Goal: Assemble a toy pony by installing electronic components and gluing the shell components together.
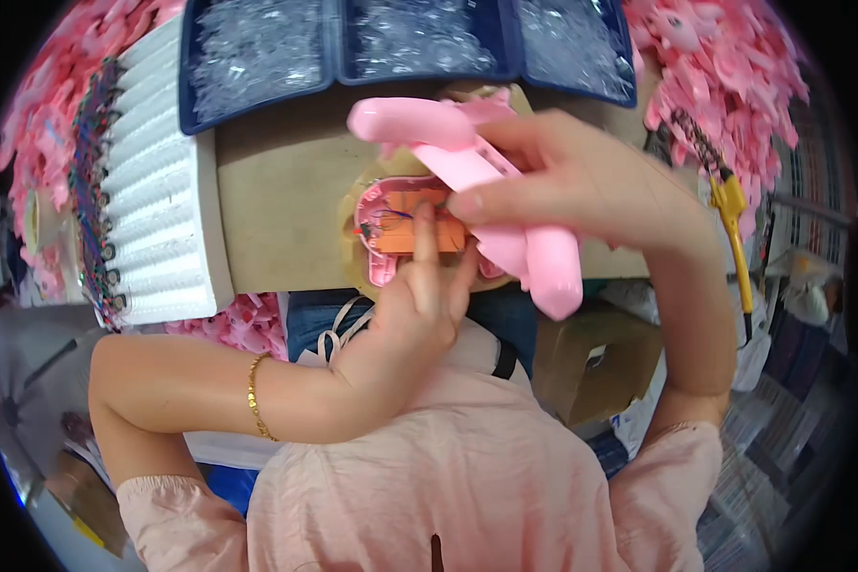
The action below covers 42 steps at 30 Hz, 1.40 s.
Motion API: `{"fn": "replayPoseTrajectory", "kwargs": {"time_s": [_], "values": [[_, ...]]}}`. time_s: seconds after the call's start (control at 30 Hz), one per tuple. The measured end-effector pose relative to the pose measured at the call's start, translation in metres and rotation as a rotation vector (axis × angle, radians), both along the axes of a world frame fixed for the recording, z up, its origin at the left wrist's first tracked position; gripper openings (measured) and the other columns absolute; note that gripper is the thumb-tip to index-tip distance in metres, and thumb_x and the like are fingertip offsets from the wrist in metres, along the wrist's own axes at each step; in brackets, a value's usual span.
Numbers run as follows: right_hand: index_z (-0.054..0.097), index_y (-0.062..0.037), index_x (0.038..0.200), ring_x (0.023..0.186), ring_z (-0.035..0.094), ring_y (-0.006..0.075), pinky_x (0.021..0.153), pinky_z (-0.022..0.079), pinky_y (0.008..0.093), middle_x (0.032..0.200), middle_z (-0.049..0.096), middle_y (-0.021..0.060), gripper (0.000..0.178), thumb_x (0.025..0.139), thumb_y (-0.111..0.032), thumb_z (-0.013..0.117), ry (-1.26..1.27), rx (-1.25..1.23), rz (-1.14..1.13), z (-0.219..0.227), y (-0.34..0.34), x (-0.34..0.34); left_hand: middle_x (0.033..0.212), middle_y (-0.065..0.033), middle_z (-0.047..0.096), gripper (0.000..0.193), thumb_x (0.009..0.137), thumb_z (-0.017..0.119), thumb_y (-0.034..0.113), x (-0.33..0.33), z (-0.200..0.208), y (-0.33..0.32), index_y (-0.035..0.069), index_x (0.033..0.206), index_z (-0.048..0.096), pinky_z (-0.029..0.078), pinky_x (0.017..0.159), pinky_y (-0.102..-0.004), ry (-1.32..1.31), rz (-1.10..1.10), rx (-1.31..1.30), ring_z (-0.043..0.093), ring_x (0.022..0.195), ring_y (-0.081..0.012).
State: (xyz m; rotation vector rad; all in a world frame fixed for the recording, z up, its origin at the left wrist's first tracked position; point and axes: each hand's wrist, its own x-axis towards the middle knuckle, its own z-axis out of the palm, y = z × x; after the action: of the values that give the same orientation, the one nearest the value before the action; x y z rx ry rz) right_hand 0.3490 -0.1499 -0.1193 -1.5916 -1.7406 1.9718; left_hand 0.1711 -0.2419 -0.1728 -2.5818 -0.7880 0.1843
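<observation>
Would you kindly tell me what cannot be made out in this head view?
All in the head view:
Orange part: partly hidden under the fingers of the left hand.
Pink piece: its middle is partly covered by the right hand, and its far side faces away.
Thin wires: too small to trace.
Blue trays: far ends cut off by the upper edge.
Clear pieces: too small and jumbled to tell their shape.

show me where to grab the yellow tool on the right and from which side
Probably best by the slim yellow handle, approached from the person's side: it points toward them, while its far end meets the dark coil.
</observation>
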Motion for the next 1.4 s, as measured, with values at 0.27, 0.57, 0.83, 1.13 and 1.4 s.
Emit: {"fn": "replayPoseTrajectory", "kwargs": {"time_s": [0.27,0.57,0.83,1.13,1.4], "values": [[0.052,-0.0024,0.114,0.095,0.056,0.0273,0.087,0.042,0.0358,0.098,0.059,0.0118,0.056,0.063,-0.014,0.071,-0.288,0.721,0.478,0.003,-0.004,-0.022,0.087,-0.0033,0.054,0.02,0.073,0.055,0.015,0.003,-0.01,-0.014,0.015,0.092,0.052,0.036,0.047,-0.0211,-0.142,0.19,-0.075,0.049,0.063,-0.0114],[0.051,-0.0053,0.117,0.104,0.048,0.0324,0.092,0.036,0.0417,0.108,0.054,0.0116,0.072,0.05,-0.016,0.077,-0.338,0.824,0.54,-0.007,-0.016,-0.022,0.094,-0.0066,0.057,0.033,0.069,0.058,0.009,-0.073,-0.024,-0.004,0.008,0.102,0.058,0.046,0.057,-0.0277,-0.961,0.084,-1.007,0.057,0.079,-0.0201],[0.052,-0.0051,0.116,0.103,0.049,0.0312,0.095,0.034,0.043,0.109,0.053,0.0104,0.074,0.046,-0.011,0.077,-0.408,0.821,0.616,-0.004,-0.017,-0.034,0.098,-0.0049,0.059,0.037,0.066,0.066,0.008,-0.066,-0.054,0.012,0.007,0.103,0.062,0.044,0.064,-0.0308,-1.125,0.278,-0.448,0.058,0.08,-0.0193],[0.052,-0.0048,0.115,0.106,0.049,0.0286,0.097,0.032,0.0452,0.112,0.053,0.0105,0.07,0.05,-0.011,0.076,-0.493,0.801,0.553,-0.001,-0.021,-0.036,0.104,-0.0109,0.056,0.037,0.069,0.068,0.013,-0.058,-0.028,0.043,0.005,0.103,0.058,0.046,0.07,-0.0329,-1.262,0.214,-0.61,0.057,0.086,-0.0254],[0.055,-0.0017,0.102,0.102,0.054,0.0273,0.095,0.035,0.0417,0.104,0.058,0.0109,0.037,0.069,-0.012,0.068,-0.366,1.039,0.364,0.001,-0.041,-0.009,0.107,-0.0181,0.052,0.063,0.076,0.065,0.027,-0.024,0.009,0.068,0.002,0.127,0.039,0.05,0.07,-0.0318,-0.879,0.065,-0.843,0.056,0.09,-0.0289]]}}
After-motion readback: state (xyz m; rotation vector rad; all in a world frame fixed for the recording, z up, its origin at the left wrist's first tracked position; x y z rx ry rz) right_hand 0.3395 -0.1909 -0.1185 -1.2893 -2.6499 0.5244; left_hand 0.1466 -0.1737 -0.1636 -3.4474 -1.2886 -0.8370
